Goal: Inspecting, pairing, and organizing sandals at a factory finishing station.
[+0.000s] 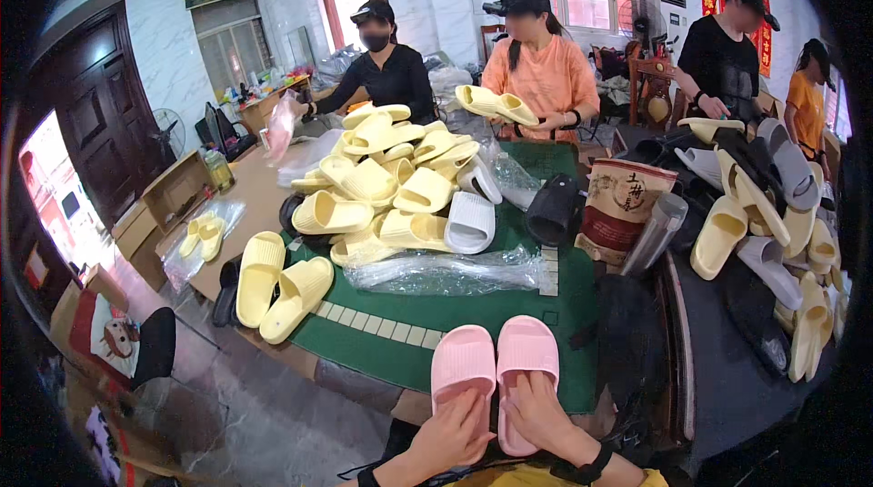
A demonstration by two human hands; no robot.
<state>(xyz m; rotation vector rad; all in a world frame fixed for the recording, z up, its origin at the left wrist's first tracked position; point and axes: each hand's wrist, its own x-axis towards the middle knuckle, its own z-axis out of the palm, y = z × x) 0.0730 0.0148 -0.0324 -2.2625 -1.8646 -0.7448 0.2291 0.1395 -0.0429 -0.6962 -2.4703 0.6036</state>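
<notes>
Two pink slippers stand side by side at the near edge of the green-topped table, toes pointing away from me. My left hand grips the left one, its fingertips reaching into the foot opening below the strap. In the same way my right hand grips the right pink slipper, fingers inside its opening. The fingertips are partly hidden in both slippers. Beyond them, a clear plastic bag bundle lies in front of a large heap of pale yellow slippers.
Left of the heap sits a yellow slipper pair. A grey slipper, a black slipper and a brown pouch stand right of it. More slippers pile on the right-hand table. Several people stand beyond, one holding yellow slippers.
</notes>
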